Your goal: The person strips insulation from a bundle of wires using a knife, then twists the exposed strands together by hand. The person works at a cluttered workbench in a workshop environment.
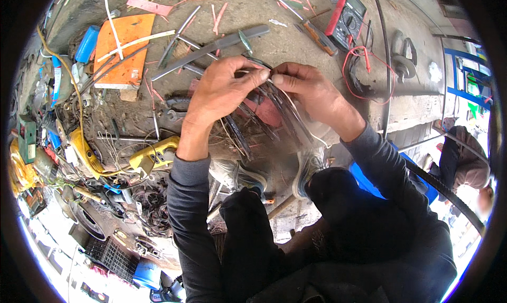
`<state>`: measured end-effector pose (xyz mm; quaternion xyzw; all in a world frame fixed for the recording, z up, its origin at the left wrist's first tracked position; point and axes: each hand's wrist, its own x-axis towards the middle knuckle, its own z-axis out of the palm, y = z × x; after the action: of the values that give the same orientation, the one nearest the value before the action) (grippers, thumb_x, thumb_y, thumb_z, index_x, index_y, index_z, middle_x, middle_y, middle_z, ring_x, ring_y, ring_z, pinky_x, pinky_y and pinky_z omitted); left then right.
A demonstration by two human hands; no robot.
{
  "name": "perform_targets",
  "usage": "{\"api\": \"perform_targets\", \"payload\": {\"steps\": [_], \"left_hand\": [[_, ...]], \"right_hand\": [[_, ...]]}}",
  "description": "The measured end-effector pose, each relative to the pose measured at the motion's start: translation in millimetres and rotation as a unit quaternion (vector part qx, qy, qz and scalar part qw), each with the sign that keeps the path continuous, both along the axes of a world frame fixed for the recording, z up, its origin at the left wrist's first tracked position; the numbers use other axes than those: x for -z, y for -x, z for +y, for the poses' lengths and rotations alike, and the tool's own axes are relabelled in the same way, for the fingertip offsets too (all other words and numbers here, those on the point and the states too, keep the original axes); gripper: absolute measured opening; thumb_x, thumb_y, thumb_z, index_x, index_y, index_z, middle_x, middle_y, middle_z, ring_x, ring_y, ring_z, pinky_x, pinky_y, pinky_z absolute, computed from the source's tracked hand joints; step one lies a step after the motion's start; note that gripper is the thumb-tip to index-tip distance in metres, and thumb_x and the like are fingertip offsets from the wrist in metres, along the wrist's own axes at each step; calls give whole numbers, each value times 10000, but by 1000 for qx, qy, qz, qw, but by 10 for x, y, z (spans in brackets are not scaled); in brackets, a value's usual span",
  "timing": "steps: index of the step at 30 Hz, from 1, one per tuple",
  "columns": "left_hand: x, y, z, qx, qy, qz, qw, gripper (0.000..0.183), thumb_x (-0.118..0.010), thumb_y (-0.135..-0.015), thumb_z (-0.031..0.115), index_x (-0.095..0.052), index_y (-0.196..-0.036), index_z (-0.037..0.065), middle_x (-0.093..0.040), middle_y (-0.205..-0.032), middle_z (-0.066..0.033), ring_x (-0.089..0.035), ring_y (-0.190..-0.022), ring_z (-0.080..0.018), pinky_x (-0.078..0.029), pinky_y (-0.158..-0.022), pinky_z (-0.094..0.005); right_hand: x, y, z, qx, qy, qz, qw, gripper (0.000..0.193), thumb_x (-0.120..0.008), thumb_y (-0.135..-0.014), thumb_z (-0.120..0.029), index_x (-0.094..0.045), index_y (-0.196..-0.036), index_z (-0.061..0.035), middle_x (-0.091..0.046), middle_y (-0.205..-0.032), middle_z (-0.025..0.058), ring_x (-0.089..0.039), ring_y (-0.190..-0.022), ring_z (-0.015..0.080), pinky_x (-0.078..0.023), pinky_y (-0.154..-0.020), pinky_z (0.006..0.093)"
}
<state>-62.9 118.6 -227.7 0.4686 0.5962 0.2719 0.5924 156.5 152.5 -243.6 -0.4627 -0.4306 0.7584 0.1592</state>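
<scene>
My left hand (219, 89) and my right hand (317, 94) meet fingertip to fingertip above the work surface. Each one pinches a thin white wire (294, 107), whose loose length curves down below the right hand. The exact spot between the fingertips is partly hidden. Beneath the hands lie several dark, narrow strips (236, 136) and a reddish flat piece (268, 113). Just beyond the left hand rests a long flat metal bar (224, 45), perhaps a file. An open-end wrench (174, 114) lies to the left of that wrist.
A red-edged multimeter (348, 20) with a red lead (364, 50) sits at the far right, near a wooden-handled tool (318, 38). At left are an orange board (124, 49), a yellow power strip (158, 152) and cluttered parts. Another person (465, 157) is at the right edge.
</scene>
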Motion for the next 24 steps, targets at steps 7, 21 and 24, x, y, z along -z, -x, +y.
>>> {"api": "perform_targets", "payload": {"steps": [7, 21, 24], "left_hand": [[195, 31, -41, -30, -65, 6, 997, 464, -751, -926, 407, -721, -1090, -26, -743, -932, -76, -677, -854, -113, -536, -777, -269], [176, 25, -56, -46, -73, -65, 994, 330, -746, -950, 271, -717, -1095, -25, -721, -939, -59, -659, -837, -114, -540, -728, -264], [143, 40, -73, -54, -30, -78, 995, 325, -731, -961, 256, -703, -1123, -24, -719, -937, -70, -675, -803, -124, -583, -617, -277]], "right_hand": [[-137, -495, -203, -99, -76, -77, 989, 369, -630, -1026, -308, -650, -1193, 20, -662, -944, 29, -582, -918, 95, -481, -822, 264], [-277, -970, -806, -104, -139, -159, 972, 259, -593, -1033, -178, -661, -1205, 3, -681, -954, 64, -607, -921, 105, -503, -824, 288], [-327, -1018, -772, -102, -73, -168, 978, 249, -592, -1024, -171, -667, -1181, 7, -664, -932, 63, -599, -900, 114, -489, -810, 293]]}}
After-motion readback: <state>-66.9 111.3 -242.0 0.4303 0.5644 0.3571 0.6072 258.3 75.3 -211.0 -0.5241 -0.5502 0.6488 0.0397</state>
